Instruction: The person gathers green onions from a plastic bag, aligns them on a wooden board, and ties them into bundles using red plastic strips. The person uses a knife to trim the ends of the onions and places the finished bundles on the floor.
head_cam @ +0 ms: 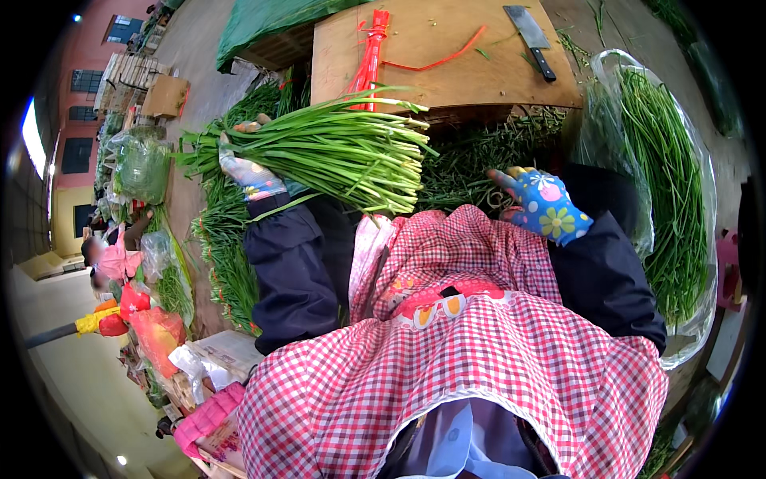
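Observation:
My left hand (254, 173), in a patterned glove, grips a loose bunch of garlic chives (341, 149) near the leafy end. Their pale cut ends point right, towards my middle. My right hand (547, 206) wears a blue flowered glove and hovers over a heap of dark green trimmings (467, 158) beside my lap. Its fingers are spread, with nothing visible between them. Just beyond the bunch is a wooden board (437, 87) carrying a sheaf of red plastic ties (376, 45). One loose red tie (443, 61) lies across the wood.
A cleaver (531, 39) rests at the board's far right. Right of me stands a clear plastic bag (706, 179) full of chives (664, 191). Tied chive bundles (230, 269) line the floor at left. Green sheeting (269, 27) covers a stack. Another person (119, 257) is farther left.

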Tool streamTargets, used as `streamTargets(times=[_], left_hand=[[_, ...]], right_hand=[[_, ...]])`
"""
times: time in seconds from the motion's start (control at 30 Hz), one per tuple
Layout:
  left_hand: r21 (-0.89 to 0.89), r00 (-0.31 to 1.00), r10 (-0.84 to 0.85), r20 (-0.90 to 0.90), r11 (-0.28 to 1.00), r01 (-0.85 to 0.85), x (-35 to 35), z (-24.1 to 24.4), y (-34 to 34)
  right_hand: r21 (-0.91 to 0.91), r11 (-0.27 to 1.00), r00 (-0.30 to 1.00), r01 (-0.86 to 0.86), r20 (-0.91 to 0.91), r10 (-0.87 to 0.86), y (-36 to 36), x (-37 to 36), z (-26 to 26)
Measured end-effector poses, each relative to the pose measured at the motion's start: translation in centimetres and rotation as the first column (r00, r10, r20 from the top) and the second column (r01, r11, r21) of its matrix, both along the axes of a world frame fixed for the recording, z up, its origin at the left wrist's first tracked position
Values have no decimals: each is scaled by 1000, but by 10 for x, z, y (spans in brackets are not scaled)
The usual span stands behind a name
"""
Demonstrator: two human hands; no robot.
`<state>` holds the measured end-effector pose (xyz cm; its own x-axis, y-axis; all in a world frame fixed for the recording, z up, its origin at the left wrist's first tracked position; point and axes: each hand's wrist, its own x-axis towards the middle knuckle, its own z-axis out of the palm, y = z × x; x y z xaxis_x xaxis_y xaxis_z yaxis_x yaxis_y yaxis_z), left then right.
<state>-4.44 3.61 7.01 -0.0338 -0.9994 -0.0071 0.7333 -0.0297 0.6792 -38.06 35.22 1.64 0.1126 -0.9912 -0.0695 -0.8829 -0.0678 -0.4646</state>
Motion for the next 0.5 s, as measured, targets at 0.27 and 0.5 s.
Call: streamTargets(times=[0.27, 0.5], left_hand=[[82, 1000, -7, 15, 997, 6, -44, 16, 32], [122, 1000, 8, 31, 993, -11, -45, 23, 36]], right_hand=[[-443, 888, 990, -125, -1, 138, -56, 73, 49], [-200, 950, 959, -240, 101, 264, -56, 60, -33]])
